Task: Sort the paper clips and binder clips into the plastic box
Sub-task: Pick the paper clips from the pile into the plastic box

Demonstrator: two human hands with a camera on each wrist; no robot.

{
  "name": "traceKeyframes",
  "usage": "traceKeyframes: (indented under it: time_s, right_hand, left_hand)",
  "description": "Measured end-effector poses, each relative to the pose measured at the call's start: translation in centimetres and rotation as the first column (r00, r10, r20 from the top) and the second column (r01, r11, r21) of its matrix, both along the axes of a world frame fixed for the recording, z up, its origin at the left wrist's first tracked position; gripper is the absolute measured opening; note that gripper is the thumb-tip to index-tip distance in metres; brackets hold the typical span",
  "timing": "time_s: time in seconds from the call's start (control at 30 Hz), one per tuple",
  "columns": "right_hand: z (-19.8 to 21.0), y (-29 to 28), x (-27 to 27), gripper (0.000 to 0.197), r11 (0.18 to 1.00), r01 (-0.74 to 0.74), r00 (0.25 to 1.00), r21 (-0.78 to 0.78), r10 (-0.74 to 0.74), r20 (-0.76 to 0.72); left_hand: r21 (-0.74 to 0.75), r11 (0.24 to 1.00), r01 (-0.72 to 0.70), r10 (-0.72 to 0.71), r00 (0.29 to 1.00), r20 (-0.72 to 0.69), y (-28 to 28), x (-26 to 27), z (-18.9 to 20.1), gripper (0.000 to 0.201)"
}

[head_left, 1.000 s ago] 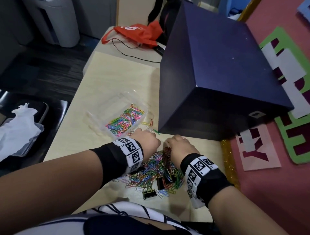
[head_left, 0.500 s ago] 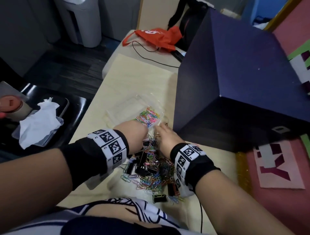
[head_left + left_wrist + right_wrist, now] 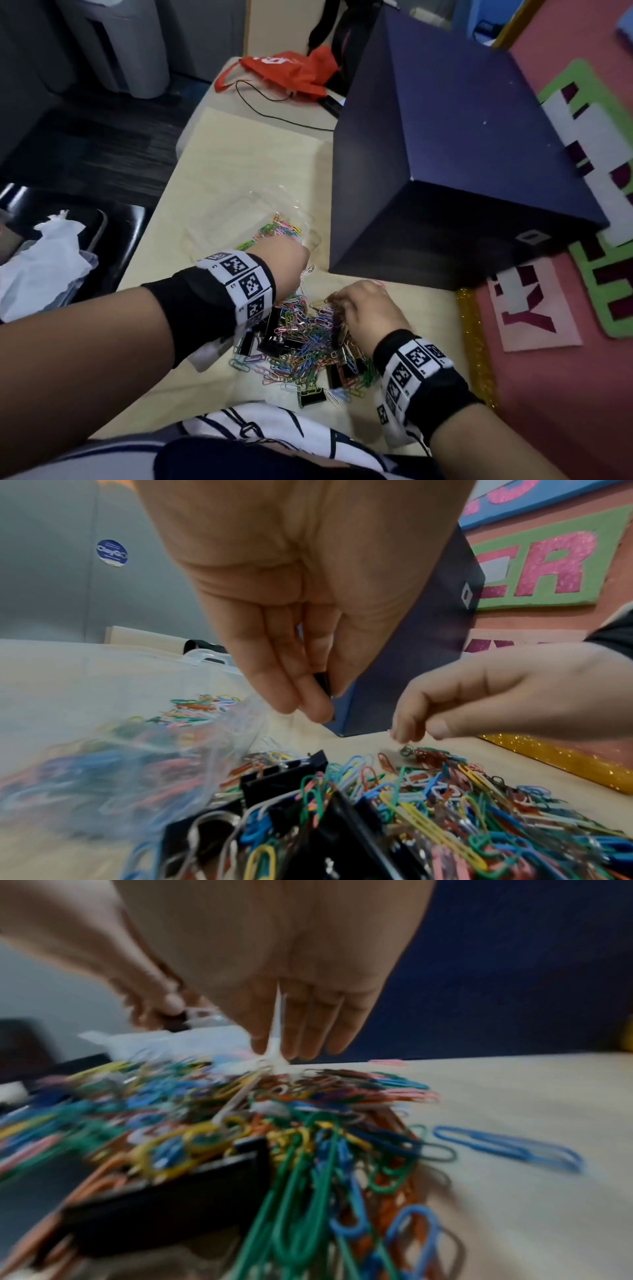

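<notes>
**A pale wooden table, crowded at its near end**

The light wood table (image 3: 239, 164) runs away from the seated person. At its near edge a heap of coloured paper clips (image 3: 305, 337) lies straight on the wood, with black binder clips (image 3: 310, 397) mixed in and poking out at the sides. Just beyond the heap sits a clear plastic box (image 3: 274, 219), more coloured clips lying in it. To the right a big dark blue box (image 3: 445, 154) stands on the tabletop, close beside both. A few stray clips lie loose on the wood near it, one of them blue (image 3: 507, 1148). At the far end rest a red bag (image 3: 291, 73) and a thin black cable (image 3: 274, 109).
</notes>
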State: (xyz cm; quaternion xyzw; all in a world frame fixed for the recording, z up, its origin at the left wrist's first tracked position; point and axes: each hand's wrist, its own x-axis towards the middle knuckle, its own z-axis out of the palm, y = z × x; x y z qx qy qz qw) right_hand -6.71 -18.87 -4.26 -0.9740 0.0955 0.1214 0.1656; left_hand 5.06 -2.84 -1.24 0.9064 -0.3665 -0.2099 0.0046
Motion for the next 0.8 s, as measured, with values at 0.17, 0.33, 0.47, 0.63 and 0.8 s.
traceKeyframes:
  time_s: [0.17, 0.33, 0.47, 0.63, 0.8]
  right_hand:
    - [0.4, -2.0, 0.1, 0.044, 0.953, 0.298, 0.944, -0.065, -0.304, -0.131]
    - [0.7, -1.8, -0.7, 0.036, 0.989, 0.15, 0.97, -0.01, -0.149, -0.193]
    - [1.4, -2.2, -1.0, 0.031, 0.972, 0.22, 0.95, -0.087, -0.234, -0.209]
    - [1.7, -1.5, -1.4, 0.078, 0.927, 0.345, 0.831, -0.15, -0.376, -0.41]
    - [0.9, 0.3, -1.8, 0.075, 0.964, 0.265, 0.903, -0.003, -0.249, -0.35]
  left_hand:
    - [-0.023, 1.0, 0.009, -0.009, 1.0, 0.009, -1.7, -0.1, 0.0, 0.029]
    - [-0.082, 0.996, 0.028, -0.03, 0.999, -0.014, -1.8, -0.9, -0.7, 0.041]
    - [-0.007, 0.973, 0.233, -0.233, 0.972, -0.024, -2.3, -3.6, -0.9, 0.03]
    - [0.079, 0.948, 0.308, -0.307, 0.951, -0.023, -3.2, -6.2, -1.4, 0.052]
    - [0.114, 0.964, 0.241, -0.239, 0.971, -0.031, -3.7, -5.7, -1.7, 0.039]
